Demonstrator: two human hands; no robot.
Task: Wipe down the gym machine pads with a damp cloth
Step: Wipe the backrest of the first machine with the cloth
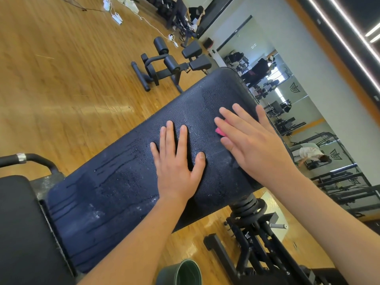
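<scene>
A person's view looks down along a long, dark navy, pebble-textured vinyl gym pad (115, 192) that runs from lower left to upper right, well above a honey-coloured wooden floor (61, 79).

The left hand (176, 165) lies flat near the middle of the surface. Its grip is apart, with the fingers straight and spread and nothing held.

The right hand (257, 145) lies just beside it, nearer the pad's right edge, pressing flat on a bright pink cloth (219, 131). Its grip is also apart and flat rather than curled. Only a small corner of the cloth shows, between thumb and forefinger; the rest is hidden under the palm. The outermost finger reaches the pad's rounded right-hand edge.

Beyond both sets of fingertips, uncovered pad continues to its rounded far end. Behind the wrists, the near stretch of pad carries wet streaks, droplets and pale specks.

A black padded seat (18, 233) butts against the pad's near end at lower left, with a curved black handle bar (35, 157) above it. Under the pad's right side are a black coil spring (244, 204) and a black steel frame (257, 243).

A dark green bucket (183, 272) stands on the floor at the bottom edge, between the forearms. Across open floor, well apart, stands a black bench with roller pads (162, 66). A mirrored wall (308, 99) runs along the right.
</scene>
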